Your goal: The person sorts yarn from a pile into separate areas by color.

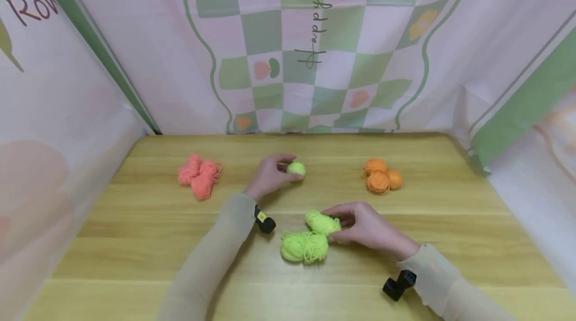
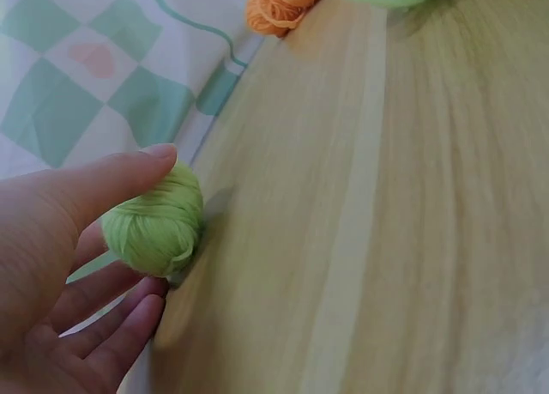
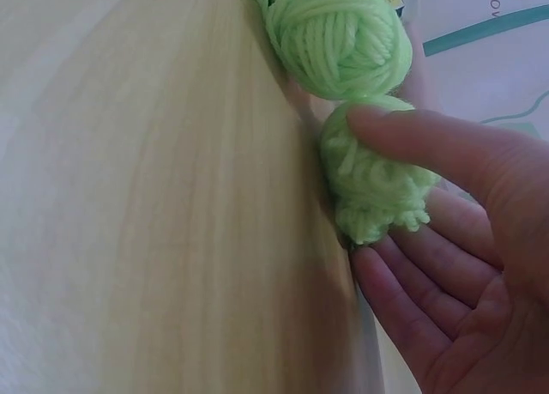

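Note:
At the back middle of the table, my left hand (image 1: 272,177) holds a small pale green yarn ball (image 1: 296,169) between thumb and fingers. The left wrist view shows the thumb over the top of this ball (image 2: 154,227), with the other fingers behind and below it. Nearer the front, my right hand (image 1: 366,226) pinches the right end of a bright green yarn ball (image 1: 321,222). Its thumb lies across the yarn in the right wrist view, the other fingers on the far side. A larger bright green yarn ball (image 1: 304,247) touches it in front.
Several pink yarn balls (image 1: 200,177) sit clustered at the left of the wooden table (image 1: 135,241). Three orange yarn balls (image 1: 379,180) are grouped at the back right. A patterned cloth (image 1: 315,76) hangs behind the table, with more cloth at both sides.

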The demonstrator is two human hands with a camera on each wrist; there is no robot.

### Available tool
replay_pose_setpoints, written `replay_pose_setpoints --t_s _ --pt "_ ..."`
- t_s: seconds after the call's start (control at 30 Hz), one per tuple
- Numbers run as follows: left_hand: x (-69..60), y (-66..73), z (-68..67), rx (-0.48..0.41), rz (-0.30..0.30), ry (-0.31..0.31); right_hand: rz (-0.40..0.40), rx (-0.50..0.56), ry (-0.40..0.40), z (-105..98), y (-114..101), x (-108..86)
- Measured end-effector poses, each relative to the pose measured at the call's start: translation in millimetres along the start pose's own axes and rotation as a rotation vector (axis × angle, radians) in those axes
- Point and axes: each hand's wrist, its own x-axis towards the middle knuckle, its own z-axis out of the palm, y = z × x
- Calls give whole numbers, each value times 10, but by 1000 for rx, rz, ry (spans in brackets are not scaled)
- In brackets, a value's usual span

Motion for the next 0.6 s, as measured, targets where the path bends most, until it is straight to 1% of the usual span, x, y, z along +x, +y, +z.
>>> replay_pose_setpoints --t_s 0.13,0.23,0.47,0.6 --pt "24 -24 31 -10 -4 20 19 -1 -7 -9 -6 -8" --pt "30 -34 34 2 -8 25 22 -5 -6 -4 -15 -12" --pt "2 18 19 34 -35 33 42 14 -13 -8 -39 -13" --pt "-4 25 19 30 -49 32 44 10 -16 -15 -42 -11"
